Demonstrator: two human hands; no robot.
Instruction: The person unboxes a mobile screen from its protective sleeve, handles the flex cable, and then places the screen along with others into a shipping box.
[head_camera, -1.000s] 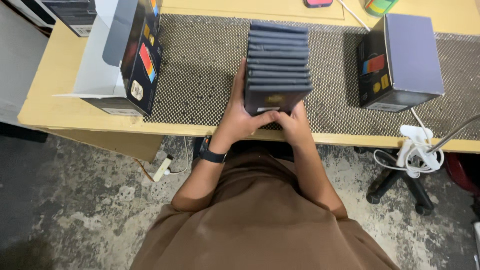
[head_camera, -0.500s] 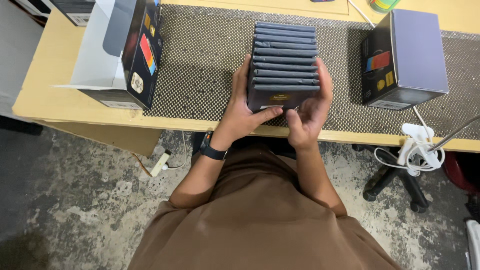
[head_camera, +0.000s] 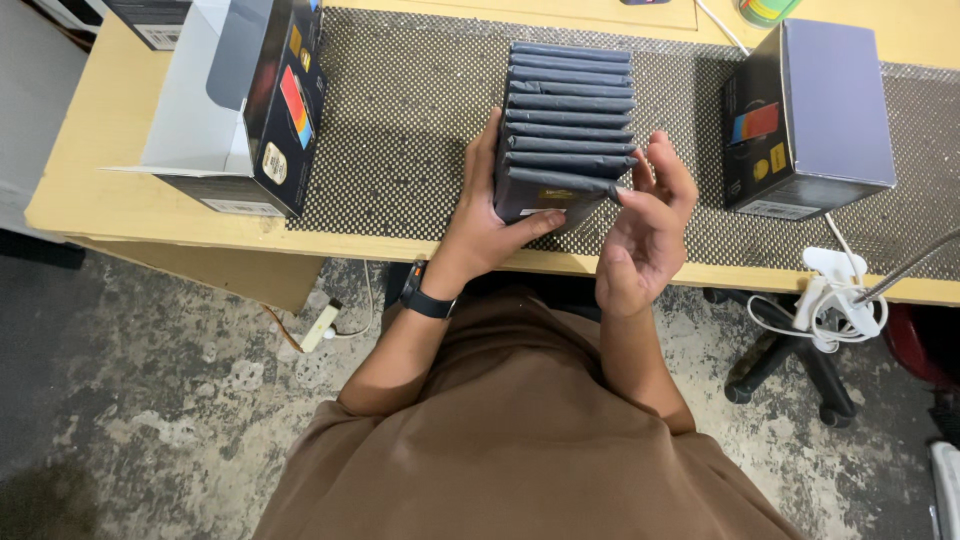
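Loosened, right hand (head_camera: 640, 235) fingers flat matte packets (head_camera: 568, 125) left hand (head_camera: 485, 225) grips.

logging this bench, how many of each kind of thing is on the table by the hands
dark flat packs in the row between the left hand and right hand: 9 that I can count
open box: 1
closed box: 1
mesh mat: 1
total: 12

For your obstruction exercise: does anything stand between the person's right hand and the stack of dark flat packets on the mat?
Nothing visible does. The right hand is at the stack of dark flat packets, fingertips at its near right edge; the left hand grips its left side.
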